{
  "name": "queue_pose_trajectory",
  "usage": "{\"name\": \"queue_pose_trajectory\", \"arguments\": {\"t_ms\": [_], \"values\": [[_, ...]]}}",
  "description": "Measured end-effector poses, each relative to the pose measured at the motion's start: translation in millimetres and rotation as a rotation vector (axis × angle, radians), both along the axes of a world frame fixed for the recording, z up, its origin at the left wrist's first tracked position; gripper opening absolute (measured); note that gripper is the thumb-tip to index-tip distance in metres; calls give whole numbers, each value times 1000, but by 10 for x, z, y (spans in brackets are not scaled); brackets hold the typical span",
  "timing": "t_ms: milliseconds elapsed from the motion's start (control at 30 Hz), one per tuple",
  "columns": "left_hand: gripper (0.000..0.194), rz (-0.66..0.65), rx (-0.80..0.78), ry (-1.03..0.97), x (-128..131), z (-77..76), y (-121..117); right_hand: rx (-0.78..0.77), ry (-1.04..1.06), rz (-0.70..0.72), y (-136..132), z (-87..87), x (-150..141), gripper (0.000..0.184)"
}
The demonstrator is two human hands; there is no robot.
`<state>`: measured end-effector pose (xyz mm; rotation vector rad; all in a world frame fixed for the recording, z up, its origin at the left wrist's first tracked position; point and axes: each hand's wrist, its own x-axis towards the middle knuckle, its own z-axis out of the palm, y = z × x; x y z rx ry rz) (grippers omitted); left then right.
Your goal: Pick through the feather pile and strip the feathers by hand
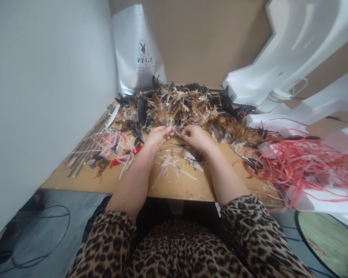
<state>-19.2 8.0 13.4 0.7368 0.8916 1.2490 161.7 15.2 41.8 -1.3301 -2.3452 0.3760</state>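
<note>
Spreading across the back of the table (179,192), the brown, black and pale feathers (188,104) form a loose, tangled heap. Left hand (161,136) at its near edge: fingers drawn narrow, tips close to a pale sliver; whether they grip it, cannot tell. Right hand (195,136) just beside: fingers curled inward, contents hidden, cannot tell. Handling estimate: feathers nearly weightless singly, so a slight draught likely shifts them. Vanes look soft and easily ruffled; shafts probably stiffer, springy, prone to kinking if bent sharply. Slip risk judged modest if dry. Best hold: thumb and fingertip at the bare quill end, light pressure, vane left untouched; the long black ones probably want a grip low on the shaft. Pale strips (169,166) on the near side look limp and slick, better pinched by one end. Scissors (246,156) at right, beside the red string (304,166); contact unclear.
</note>
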Motion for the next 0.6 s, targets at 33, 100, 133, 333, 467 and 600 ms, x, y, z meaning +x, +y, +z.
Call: {"name": "queue_pose_trajectory", "arguments": {"t_ms": [33, 100, 133, 333, 467, 600], "values": [[15, -12, -1, 11, 2, 4, -4, 56, -10, 13, -16, 29, 0, 14], [14, -40, -8, 32, 7, 15, -15, 163, -60, 23, -40, 59, -14, 13], [13, -53, -14, 40, 10, 21, -21, 213, -93, 21, -47, 60, -24, 14], [13, -141, -50, 54, 20, 22, -50, 392, -252, -1, -51, 5, -81, 18], [13, -188, -43, 30, 22, -8, -43, 408, -241, 17, -64, -3, -103, 21], [9, -143, -30, -15, 31, -14, -26, 379, -90, 9, -64, -39, -129, 18]]}}
